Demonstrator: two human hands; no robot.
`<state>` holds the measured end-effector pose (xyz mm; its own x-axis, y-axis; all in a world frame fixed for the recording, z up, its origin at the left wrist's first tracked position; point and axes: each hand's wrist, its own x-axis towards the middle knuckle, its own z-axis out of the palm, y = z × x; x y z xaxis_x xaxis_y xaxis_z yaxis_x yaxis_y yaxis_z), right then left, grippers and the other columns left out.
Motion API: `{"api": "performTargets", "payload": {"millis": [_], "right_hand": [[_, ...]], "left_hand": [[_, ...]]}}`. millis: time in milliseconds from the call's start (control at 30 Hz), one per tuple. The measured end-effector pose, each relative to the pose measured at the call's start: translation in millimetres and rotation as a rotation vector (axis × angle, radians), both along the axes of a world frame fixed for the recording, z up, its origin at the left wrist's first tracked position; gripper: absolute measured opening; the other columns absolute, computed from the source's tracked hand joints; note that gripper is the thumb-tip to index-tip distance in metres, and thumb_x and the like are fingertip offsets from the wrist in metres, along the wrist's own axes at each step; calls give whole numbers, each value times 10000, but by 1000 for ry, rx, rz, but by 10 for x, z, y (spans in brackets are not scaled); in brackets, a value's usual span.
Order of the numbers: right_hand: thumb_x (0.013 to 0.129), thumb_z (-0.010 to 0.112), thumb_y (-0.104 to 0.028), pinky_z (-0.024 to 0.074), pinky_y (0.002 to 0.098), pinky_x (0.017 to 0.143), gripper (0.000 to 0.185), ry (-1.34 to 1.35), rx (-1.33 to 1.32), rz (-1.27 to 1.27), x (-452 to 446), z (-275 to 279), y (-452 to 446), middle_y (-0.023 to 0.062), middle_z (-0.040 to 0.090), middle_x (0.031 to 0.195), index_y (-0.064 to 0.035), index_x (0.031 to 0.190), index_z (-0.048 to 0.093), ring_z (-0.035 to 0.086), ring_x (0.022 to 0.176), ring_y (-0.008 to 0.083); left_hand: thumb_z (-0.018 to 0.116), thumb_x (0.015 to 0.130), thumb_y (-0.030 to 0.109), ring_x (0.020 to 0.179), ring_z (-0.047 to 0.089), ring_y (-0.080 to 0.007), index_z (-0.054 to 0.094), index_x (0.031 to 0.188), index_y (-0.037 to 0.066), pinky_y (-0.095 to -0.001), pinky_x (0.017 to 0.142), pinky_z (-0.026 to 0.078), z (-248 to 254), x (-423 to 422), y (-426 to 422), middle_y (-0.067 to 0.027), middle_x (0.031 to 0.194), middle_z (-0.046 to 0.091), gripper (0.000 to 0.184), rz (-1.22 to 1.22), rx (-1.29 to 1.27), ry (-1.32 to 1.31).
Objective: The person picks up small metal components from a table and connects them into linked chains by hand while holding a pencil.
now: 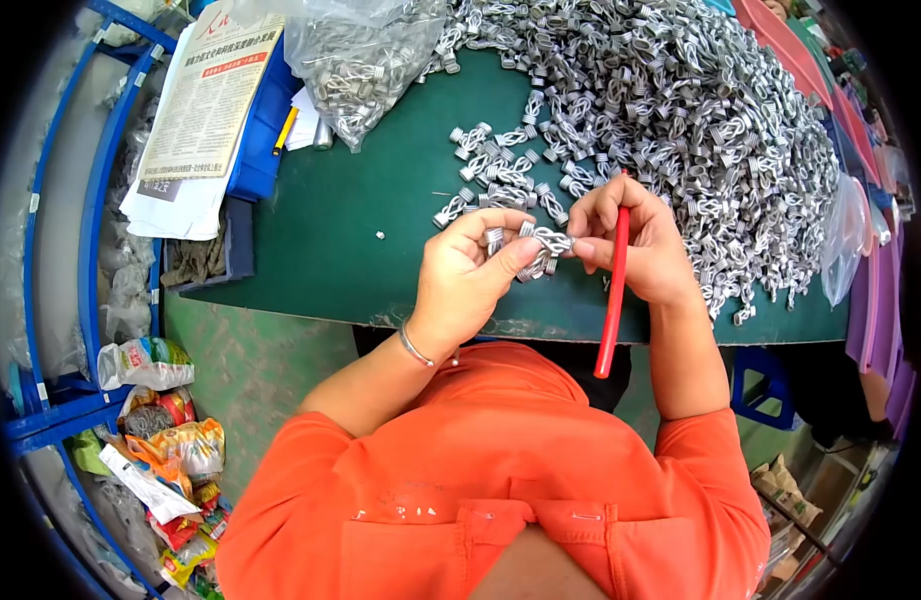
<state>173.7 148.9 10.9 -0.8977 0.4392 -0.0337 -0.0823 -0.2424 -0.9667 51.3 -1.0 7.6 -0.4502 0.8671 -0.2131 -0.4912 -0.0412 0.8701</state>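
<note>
My left hand (470,265) is closed around a few twisted metal wire loops (548,243) with coiled ends, thumb and fingers pressed on them. Against the same pieces, the thumb and fingertips of my right hand (640,240) are pinched close. A long red rod-shaped handle (613,300) is held in my right hand, pointing down toward my body; its upper end is hidden by the fingers. Just beyond both hands, a small loose group of similar wire loops (500,170) lies on the green tabletop (330,230).
A large heap of wire loops (700,130) covers the table's right side. At the back stands a clear plastic bag (360,90) of similar pieces. Left are a newspaper (210,100), a blue bin (260,150) and blue shelving (90,200). A blue stool (765,385) stands below right.
</note>
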Motion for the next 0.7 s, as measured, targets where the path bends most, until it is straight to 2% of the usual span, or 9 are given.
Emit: {"api": "performTargets", "payload": {"millis": [100, 167, 200, 300, 400, 467, 533, 633, 700], "right_hand": [[703, 648, 52, 462, 204, 536, 294, 19, -37, -4, -26, -9, -31, 97, 575, 807, -82, 718, 387, 535, 654, 87], [704, 643, 62, 470, 209, 557, 289, 81, -65, 31, -35, -24, -41, 111, 572, 852, -80, 725, 393, 536, 653, 89], [704, 643, 62, 470, 209, 557, 289, 79, -66, 31, -34, -35, -43, 111, 572, 852, -80, 725, 393, 536, 653, 89], [701, 639, 73, 476, 214, 568, 289, 173, 107, -8, -39, -51, -55, 132, 565, 892, -74, 735, 393, 542, 653, 97], [683, 646, 93, 477, 212, 576, 319, 192, 200, -76, -27, -39, -87, 153, 556, 922, -71, 750, 381, 544, 653, 101], [664, 660, 103, 480, 213, 576, 354, 319, 301, -116, -38, -48, -108, 166, 554, 917, -69, 760, 366, 551, 654, 105], [658, 668, 104, 480, 216, 576, 372, 347, 296, -123, -49, -47, -140, 171, 557, 909, -66, 766, 356, 558, 662, 108], [711, 639, 78, 479, 223, 571, 315, 413, 427, -84, -48, -47, -150, 191, 582, 896, -57, 766, 360, 566, 668, 119], [733, 621, 67, 477, 221, 571, 288, 400, 334, -158, -30, -23, -150, 190, 587, 888, -54, 767, 362, 567, 673, 120]], "left_hand": [[650, 769, 51, 705, 533, -62, 556, 982, -33, -173, 575, 424, -10, 4, -1, -29, 817, 566, 247, 64, 51, 159], [645, 745, -19, 668, 493, -70, 564, 961, -41, -178, 585, 408, -89, -37, 18, -43, 825, 548, 231, 100, 237, 814], [645, 745, -19, 668, 493, -70, 564, 961, -41, -178, 585, 408, -68, -18, 5, -43, 825, 548, 231, 101, 237, 812], [648, 733, -39, 731, 504, -90, 569, 963, -45, -202, 661, 426, 1, 50, -22, -49, 839, 549, 244, 65, 176, 583], [625, 758, -26, 662, 501, -89, 560, 995, -44, -193, 600, 424, -1, 66, -15, -39, 792, 546, 247, 116, 213, 410], [603, 787, 1, 600, 500, -94, 550, 1016, -45, -193, 541, 421, -24, 23, -51, -32, 746, 548, 239, 48, 62, 43], [593, 802, 26, 570, 529, -113, 542, 1022, -48, -198, 496, 429, -77, 23, -30, -49, 718, 566, 238, 50, 67, 30], [560, 829, 52, 629, 576, -151, 515, 1053, -44, -227, 527, 472, -64, 52, 0, -89, 776, 588, 249, 29, 51, 20], [499, 862, 74, 697, 596, -182, 477, 1092, -33, -260, 564, 502, 24, 60, 45, -126, 869, 588, 255, 83, 74, -324]]}}
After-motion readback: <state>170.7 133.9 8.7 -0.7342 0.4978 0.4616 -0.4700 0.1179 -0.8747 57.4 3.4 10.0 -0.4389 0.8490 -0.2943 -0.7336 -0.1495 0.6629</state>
